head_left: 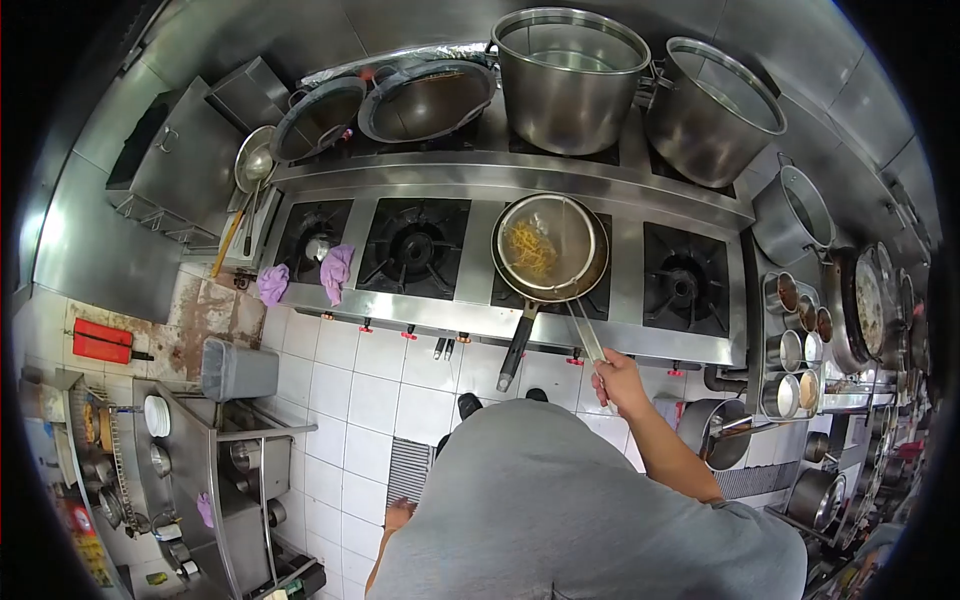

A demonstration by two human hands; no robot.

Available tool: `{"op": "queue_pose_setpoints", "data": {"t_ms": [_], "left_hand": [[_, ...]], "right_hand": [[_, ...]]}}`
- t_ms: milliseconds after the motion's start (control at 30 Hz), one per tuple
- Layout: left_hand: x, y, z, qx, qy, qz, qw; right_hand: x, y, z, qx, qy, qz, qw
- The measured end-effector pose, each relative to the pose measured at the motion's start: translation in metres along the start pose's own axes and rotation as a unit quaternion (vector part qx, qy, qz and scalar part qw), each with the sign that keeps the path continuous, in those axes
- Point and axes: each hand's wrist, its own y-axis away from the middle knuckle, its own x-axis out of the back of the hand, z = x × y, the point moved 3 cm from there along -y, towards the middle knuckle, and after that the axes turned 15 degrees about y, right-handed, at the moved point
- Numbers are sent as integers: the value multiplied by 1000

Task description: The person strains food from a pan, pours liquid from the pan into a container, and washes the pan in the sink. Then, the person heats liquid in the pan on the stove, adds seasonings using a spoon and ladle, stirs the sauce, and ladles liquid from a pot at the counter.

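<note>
My right hand (618,382) is closed around the long metal handle of a round mesh strainer (575,235). The strainer lies over a frying pan (502,268) on a front burner, and whether its rim rests on the pan is hard to tell. A small heap of thin yellow strips (531,249) shows in the strainer's left half. Pointing toward me, the pan's dark handle (515,350) is untouched. My left hand (398,514) hangs low beside my body, away from the stove, with its fingers too small and partly hidden to read.
Two woks (428,102) and two tall stockpots (572,95) stand along the back. Front burners (415,247) flank the pan. Purple cloths (337,272) lie on the stove's left edge. At right, a tray (772,345) holds several metal cups. A grey bin (238,370) stands left.
</note>
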Motion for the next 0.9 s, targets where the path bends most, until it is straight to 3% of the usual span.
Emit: {"op": "queue_pose_setpoints", "data": {"t_ms": [67,100,167,200,267,300,333,533,600,667,700,767,900], "left_hand": [[-6,6,6,30,16,16,999],[-9,6,12,-3,-8,14,1000],[-17,4,21,-36,-34,15,999],[-20,5,28,-23,-29,39,999],[-28,6,32,-8,-25,66,997],[-28,12,37,152,143,117,971],[-28,19,41,304,302,161,889],[-55,34,38,303,350,161,872],[-53,35,47,256,360,161,883],[-56,37,50,246,371,162,881],[-57,35,51,252,377,162,876],[-60,35,50,261,391,165,867],[-60,35,51,249,456,162,839]], "right_hand": [[14,-1,3,15,29,10,999],[25,0,-2,51,120,73,989],[46,1,-13,125,299,207,923],[55,-4,-12,129,298,206,923],[73,-13,-14,154,425,293,843],[77,-14,-19,156,424,292,843],[82,-13,-27,139,445,295,834],[78,-20,-35,114,517,273,803],[72,-30,-24,111,531,253,801],[66,-50,1,232,498,261,793],[63,-46,-4,232,499,261,793],[44,-37,-15,69,321,97,940],[24,-38,-5,9,169,1,986]]}}
